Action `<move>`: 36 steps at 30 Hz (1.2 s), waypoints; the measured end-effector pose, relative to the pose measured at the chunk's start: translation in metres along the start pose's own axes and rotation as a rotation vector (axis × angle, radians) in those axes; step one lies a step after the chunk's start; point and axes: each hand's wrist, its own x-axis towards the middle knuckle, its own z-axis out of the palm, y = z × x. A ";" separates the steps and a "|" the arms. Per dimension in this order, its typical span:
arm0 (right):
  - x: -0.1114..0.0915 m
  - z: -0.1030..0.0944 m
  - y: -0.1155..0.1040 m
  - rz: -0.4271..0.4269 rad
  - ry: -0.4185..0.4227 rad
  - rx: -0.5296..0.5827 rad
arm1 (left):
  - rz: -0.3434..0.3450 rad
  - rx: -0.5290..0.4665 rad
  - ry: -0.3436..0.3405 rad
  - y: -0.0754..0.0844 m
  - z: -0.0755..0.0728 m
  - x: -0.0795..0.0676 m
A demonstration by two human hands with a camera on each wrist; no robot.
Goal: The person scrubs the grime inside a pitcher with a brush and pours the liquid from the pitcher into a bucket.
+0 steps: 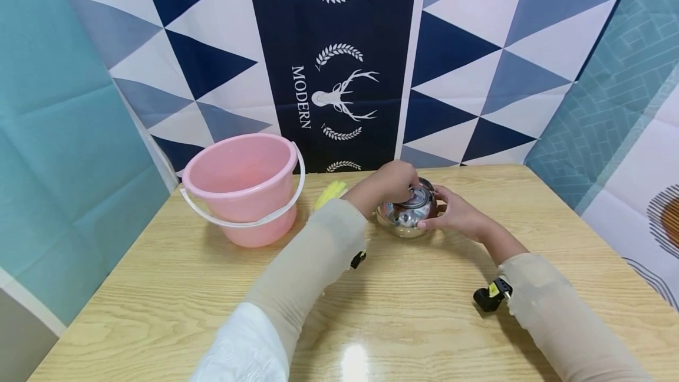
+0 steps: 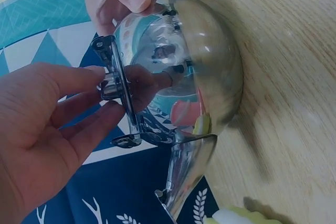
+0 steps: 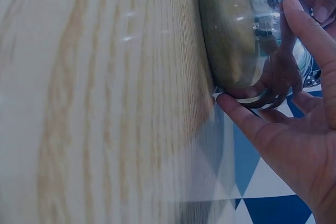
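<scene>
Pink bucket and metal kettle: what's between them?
In the head view, a yellow thing and the left forearm lie between the pink bucket and metal kettle.

The kettle (image 1: 403,220) stands on the counter (image 1: 424,317) beneath the left hand (image 1: 394,181), the right hand (image 1: 458,214) against its right side; its spout (image 2: 189,169) extends left of the hands; also to their left lies a small object (image 1: 330,193), behind the left forearm; farther left stands the bucket (image 1: 257,237); behind the hands rises the backdrop (image 1: 339,75).
</scene>
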 end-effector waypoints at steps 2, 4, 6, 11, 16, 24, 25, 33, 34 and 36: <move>0.000 0.000 0.000 -0.007 -0.001 0.002 | 0.004 0.016 -0.001 0.000 0.001 0.001; 0.000 0.000 0.000 -0.012 0.001 0.006 | 0.000 0.023 0.002 0.001 0.002 0.002; 0.000 0.001 0.000 -0.014 0.003 0.010 | -0.003 0.030 0.003 0.001 0.003 0.004; 0.000 0.001 -0.001 -0.006 0.002 0.009 | 0.002 0.050 -0.005 0.002 0.002 0.005; 0.002 0.001 0.000 -0.009 -0.003 0.019 | 0.012 0.073 -0.006 0.002 0.000 0.005; 0.000 0.001 -0.001 0.001 -0.008 0.030 | 0.008 0.065 0.029 0.001 -0.006 0.002; 0.000 0.001 -0.001 0.004 -0.006 0.029 | 0.006 0.062 0.030 0.000 -0.006 0.002; 0.000 0.001 0.000 0.009 0.001 0.006 | 0.016 0.061 0.048 -0.002 -0.011 -0.003; 0.000 0.001 0.001 0.009 0.001 0.006 | 0.019 0.058 0.054 -0.003 -0.012 -0.004; 0.001 0.001 0.001 0.009 0.001 0.005 | 0.022 0.050 0.061 -0.003 -0.015 -0.007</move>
